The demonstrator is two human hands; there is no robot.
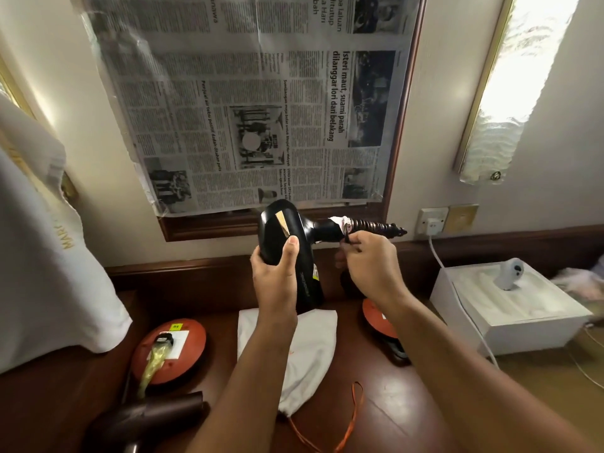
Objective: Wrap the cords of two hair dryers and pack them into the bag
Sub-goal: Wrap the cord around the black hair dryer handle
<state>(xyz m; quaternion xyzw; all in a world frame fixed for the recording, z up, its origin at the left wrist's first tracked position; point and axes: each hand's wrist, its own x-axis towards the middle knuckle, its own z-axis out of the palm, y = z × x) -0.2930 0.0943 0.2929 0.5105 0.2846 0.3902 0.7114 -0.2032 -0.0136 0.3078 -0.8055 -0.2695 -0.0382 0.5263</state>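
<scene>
My left hand (pixel 276 268) grips the body of a black hair dryer (pixel 287 243) held up above the wooden desk. Its handle (pixel 366 225) points right, with the coiled cord wound tightly round it. My right hand (pixel 366 259) pinches the dark end of the cord just under the handle. A white drawstring bag (pixel 310 351) with an orange string (pixel 354 416) lies flat on the desk below my arms. A second, dark brown hair dryer (pixel 153 416) lies at the lower left, its cord hidden.
Two round orange discs (pixel 183 348) (pixel 379 317) sit on the desk (pixel 392 403) either side of the bag. A white box (pixel 523 322) with a small white device on top stands at the right, a white cable (pixel 457 289) running to a wall socket (pixel 433 220). White cloth (pixel 49 256) hangs at left.
</scene>
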